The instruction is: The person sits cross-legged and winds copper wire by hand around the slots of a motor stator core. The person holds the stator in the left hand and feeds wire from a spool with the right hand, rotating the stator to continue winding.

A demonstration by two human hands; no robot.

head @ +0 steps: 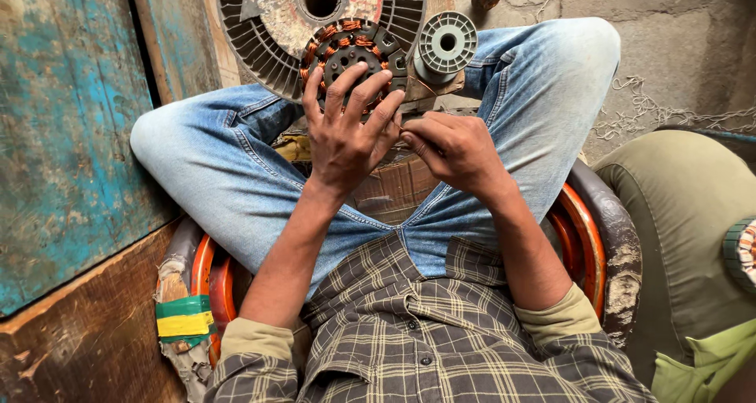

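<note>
The person sits cross-legged in blue jeans and a checked shirt, and everything centres on the round stator [350, 53] with copper windings, propped upright just beyond the knees. The left hand [344, 135] is spread over the near face of the stator, fingers splayed and pressed against it, gripping it from the front and covering its lower half so that only the upper arc of coils shows. Just to the right of the stator, the right hand [455, 147] is pinched closed, thumb and fingertips together at the stator's lower right edge; a thin copper wire seems to run there, but it is too fine to say for sure that it is held. Directly behind the stator leans a large grey finned motor cover [260, 33] with a rusty centre and a round hole. To the stator's right, touching that cover's edge, stands a small pale plastic spool [446, 45]. Left of the stator rises a worn board with peeling blue paint [63, 120]. Nearer than the stator, under the person, an orange ring [587, 242] with a dark padded rim curves round the seat, and a bit of green and yellow tape [185, 320] wraps its left side. Far right of the stator sits an olive-green cushion [681, 214].
</note>
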